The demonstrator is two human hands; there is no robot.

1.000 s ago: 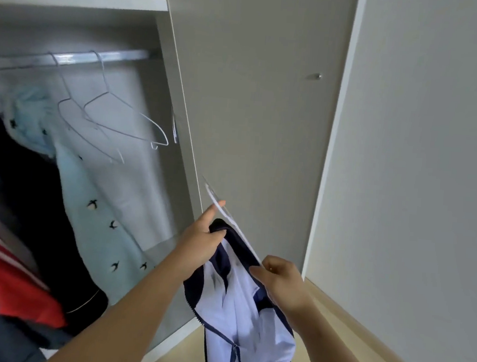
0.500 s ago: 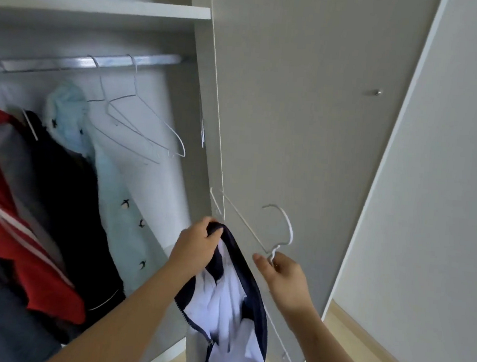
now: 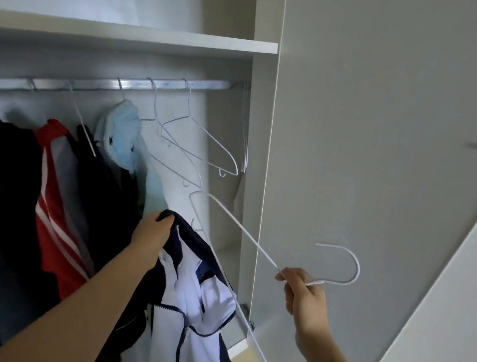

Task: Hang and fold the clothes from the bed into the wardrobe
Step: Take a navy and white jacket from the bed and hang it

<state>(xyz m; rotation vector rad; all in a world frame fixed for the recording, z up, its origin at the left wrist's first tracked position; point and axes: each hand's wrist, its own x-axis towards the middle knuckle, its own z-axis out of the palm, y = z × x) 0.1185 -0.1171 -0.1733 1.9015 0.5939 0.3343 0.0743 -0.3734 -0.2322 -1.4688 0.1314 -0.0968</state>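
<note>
A person's left hand (image 3: 153,232) grips the collar of a navy-and-white jacket (image 3: 194,291) while the right hand (image 3: 305,297) pinches the neck of a white wire hanger (image 3: 255,242) just beside it, before the open wardrobe (image 3: 260,125).

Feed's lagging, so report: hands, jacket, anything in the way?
Left hand grips jacket. Right hand pinches hanger at its neck, not yet on rail. Empty hangers occupy rail's right end.
</note>
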